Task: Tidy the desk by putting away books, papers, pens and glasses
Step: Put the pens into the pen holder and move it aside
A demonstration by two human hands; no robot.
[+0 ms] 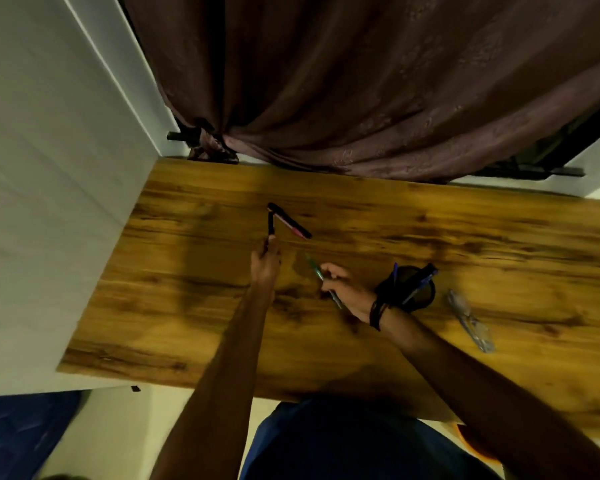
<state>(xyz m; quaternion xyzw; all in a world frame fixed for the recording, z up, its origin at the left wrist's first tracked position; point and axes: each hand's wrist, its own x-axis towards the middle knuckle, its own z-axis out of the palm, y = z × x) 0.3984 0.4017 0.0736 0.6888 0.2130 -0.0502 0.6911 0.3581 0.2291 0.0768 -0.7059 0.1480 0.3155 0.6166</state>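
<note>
Green pen [323, 280] in right hand [347, 294], beside pen holder [413, 289]

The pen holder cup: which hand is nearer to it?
Right. The right hand, holding a green pen, sits just beside the pen holder cup; the left hand is farther away.

Your forearms are bare, a dark corded bracelet [376, 311] wraps your right wrist, and you wear a dark blue garment [343, 441].
</note>
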